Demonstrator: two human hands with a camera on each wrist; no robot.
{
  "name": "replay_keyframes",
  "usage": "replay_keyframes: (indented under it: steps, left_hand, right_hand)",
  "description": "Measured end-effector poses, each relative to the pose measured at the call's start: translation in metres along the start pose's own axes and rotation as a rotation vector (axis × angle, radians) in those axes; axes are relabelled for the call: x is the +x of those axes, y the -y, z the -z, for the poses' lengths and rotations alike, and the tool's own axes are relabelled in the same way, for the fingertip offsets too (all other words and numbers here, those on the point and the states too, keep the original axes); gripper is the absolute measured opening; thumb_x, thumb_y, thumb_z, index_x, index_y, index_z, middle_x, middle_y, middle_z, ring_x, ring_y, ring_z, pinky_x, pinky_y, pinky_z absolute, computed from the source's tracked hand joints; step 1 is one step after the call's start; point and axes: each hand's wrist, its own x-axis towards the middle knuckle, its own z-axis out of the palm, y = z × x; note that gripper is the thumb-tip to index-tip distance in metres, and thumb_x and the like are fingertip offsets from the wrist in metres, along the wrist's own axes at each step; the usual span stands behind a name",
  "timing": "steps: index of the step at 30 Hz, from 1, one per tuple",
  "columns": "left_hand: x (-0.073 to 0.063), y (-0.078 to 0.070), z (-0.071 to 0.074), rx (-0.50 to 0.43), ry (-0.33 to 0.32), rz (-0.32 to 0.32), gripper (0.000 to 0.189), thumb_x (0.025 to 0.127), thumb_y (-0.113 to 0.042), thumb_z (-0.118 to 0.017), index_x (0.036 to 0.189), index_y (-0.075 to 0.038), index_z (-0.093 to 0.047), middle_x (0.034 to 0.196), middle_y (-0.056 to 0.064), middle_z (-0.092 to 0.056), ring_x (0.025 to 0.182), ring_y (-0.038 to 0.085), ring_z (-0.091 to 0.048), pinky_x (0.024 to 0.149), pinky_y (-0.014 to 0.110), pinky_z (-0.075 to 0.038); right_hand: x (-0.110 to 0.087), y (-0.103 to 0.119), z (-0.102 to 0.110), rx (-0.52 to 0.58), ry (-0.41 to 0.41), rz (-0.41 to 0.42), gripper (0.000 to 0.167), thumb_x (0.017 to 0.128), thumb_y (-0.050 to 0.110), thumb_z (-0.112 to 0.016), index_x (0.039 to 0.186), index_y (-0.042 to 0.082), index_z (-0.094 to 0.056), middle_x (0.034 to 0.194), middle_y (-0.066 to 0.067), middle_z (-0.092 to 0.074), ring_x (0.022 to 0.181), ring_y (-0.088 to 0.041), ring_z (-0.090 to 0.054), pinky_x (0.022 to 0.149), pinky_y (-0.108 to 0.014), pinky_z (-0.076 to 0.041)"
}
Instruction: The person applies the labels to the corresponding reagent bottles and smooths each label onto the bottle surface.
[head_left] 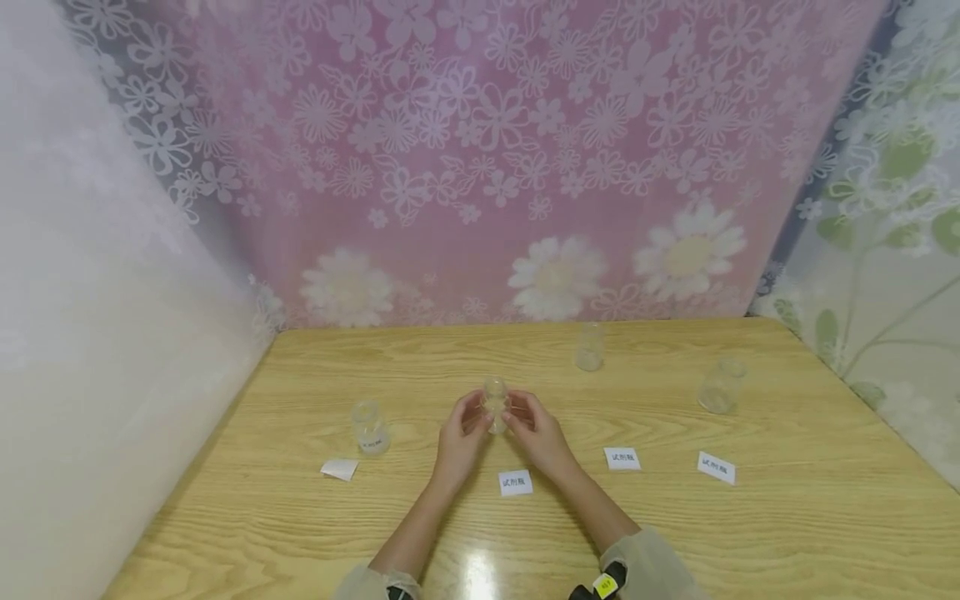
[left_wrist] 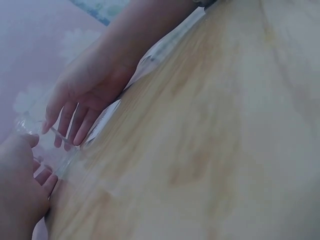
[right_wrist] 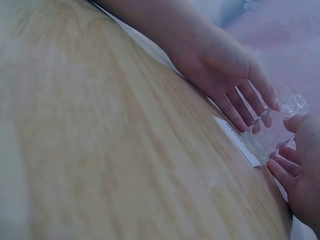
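Both hands hold a small clear glass bottle (head_left: 495, 405) upright at the middle of the table. My left hand (head_left: 462, 440) has its thumb and fingers around one side, and my right hand (head_left: 542, 440) does the same from the other. In the left wrist view the bottle's glass (left_wrist: 30, 125) shows between the two thumbs. Its base (right_wrist: 256, 145) is low by the wood in the right wrist view. Close in front of the hands lies a white label (head_left: 515, 482) with printed characters.
Left of the hands stands a glass bottle (head_left: 371, 432) bearing a label, with a blank white paper piece (head_left: 339, 469) before it. Two more glass bottles, one at the back (head_left: 590, 348) and one at right (head_left: 720, 390), stand beyond two printed labels (head_left: 622, 458). Floral curtains (head_left: 525, 167) enclose the wooden table (head_left: 300, 542).
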Motion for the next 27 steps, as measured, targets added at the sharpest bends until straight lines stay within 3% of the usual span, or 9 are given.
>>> replay_keyframes:
  steps: [5,12,14,17,19,21,23,27]
  left_hand:
    - [-0.003,0.004,-0.001,0.009,0.004,-0.024,0.040,0.090,-0.001,-0.056,0.126,0.010,-0.043,0.122,0.028,-0.048,0.110,0.042,-0.047,0.092,0.045,-0.040]
    - [0.005,0.034,-0.003,0.016,-0.002,0.003,0.051,0.090,-0.013,-0.059,0.134,0.001,-0.038,0.131,0.021,-0.043,0.116,0.036,-0.044,0.095,0.043,-0.038]
    - [0.004,0.035,-0.003,0.025,-0.026,0.004,0.052,0.089,-0.014,-0.061,0.134,0.001,-0.037,0.131,0.019,-0.042,0.117,0.036,-0.043,0.096,0.044,-0.036]
    - [-0.002,0.036,-0.001,0.066,-0.073,-0.011,0.047,0.086,-0.014,-0.065,0.126,-0.001,-0.043,0.122,0.015,-0.047,0.109,0.033,-0.047,0.092,0.043,-0.040]
    - [-0.008,0.035,0.003,0.107,-0.067,-0.042,0.039,0.085,-0.012,-0.066,0.118,-0.001,-0.049,0.113,0.011,-0.052,0.100,0.029,-0.051,0.086,0.039,-0.043]
    - [-0.015,0.035,0.008,0.195,-0.011,-0.073,0.029,0.084,-0.013,-0.067,0.109,-0.004,-0.056,0.103,0.005,-0.056,0.092,0.022,-0.053,0.079,0.035,-0.046]
    - [-0.022,0.035,0.014,0.310,0.088,-0.107,0.024,0.083,-0.016,-0.068,0.105,-0.008,-0.061,0.097,-0.002,-0.057,0.089,0.017,-0.052,0.076,0.032,-0.046]
    - [-0.032,0.035,0.020,0.592,0.289,-0.213,0.029,0.080,-0.034,-0.070,0.103,-0.017,-0.067,0.100,-0.009,-0.056,0.094,0.011,-0.046,0.080,0.033,-0.042]
  right_hand:
    - [-0.006,0.000,0.002,-0.014,0.004,-0.011,0.038,0.092,0.015,-0.057,0.126,0.001,-0.048,0.121,-0.019,-0.054,0.107,-0.034,-0.053,0.090,-0.042,-0.043]
    - [-0.008,0.004,0.005,-0.027,-0.009,0.000,0.041,0.090,0.006,-0.058,0.126,-0.006,-0.043,0.120,-0.026,-0.051,0.108,-0.040,-0.051,0.088,-0.044,-0.043]
    - [-0.009,0.004,0.008,-0.020,-0.020,-0.017,0.040,0.089,0.002,-0.058,0.124,-0.008,-0.043,0.118,-0.027,-0.052,0.107,-0.041,-0.051,0.088,-0.045,-0.043]
    - [-0.017,0.005,0.017,-0.047,-0.010,-0.041,0.035,0.087,0.003,-0.061,0.119,-0.005,-0.049,0.113,-0.020,-0.057,0.105,-0.035,-0.054,0.088,-0.042,-0.044]
    - [-0.025,0.004,0.025,-0.116,0.034,-0.028,0.028,0.086,0.005,-0.063,0.113,0.001,-0.056,0.109,-0.010,-0.061,0.103,-0.027,-0.056,0.087,-0.037,-0.045]
    - [-0.034,0.002,0.034,-0.207,0.105,0.018,0.024,0.085,0.009,-0.066,0.108,0.009,-0.061,0.106,0.000,-0.062,0.102,-0.020,-0.056,0.088,-0.037,-0.044]
    - [-0.043,-0.001,0.042,-0.277,0.189,0.077,0.023,0.083,0.015,-0.068,0.105,0.014,-0.063,0.107,0.005,-0.060,0.104,-0.018,-0.053,0.091,-0.041,-0.041]
    - [-0.053,-0.006,0.050,-0.381,0.320,0.188,0.027,0.082,0.027,-0.070,0.106,0.018,-0.063,0.117,0.006,-0.053,0.113,-0.020,-0.045,0.093,-0.049,-0.038]
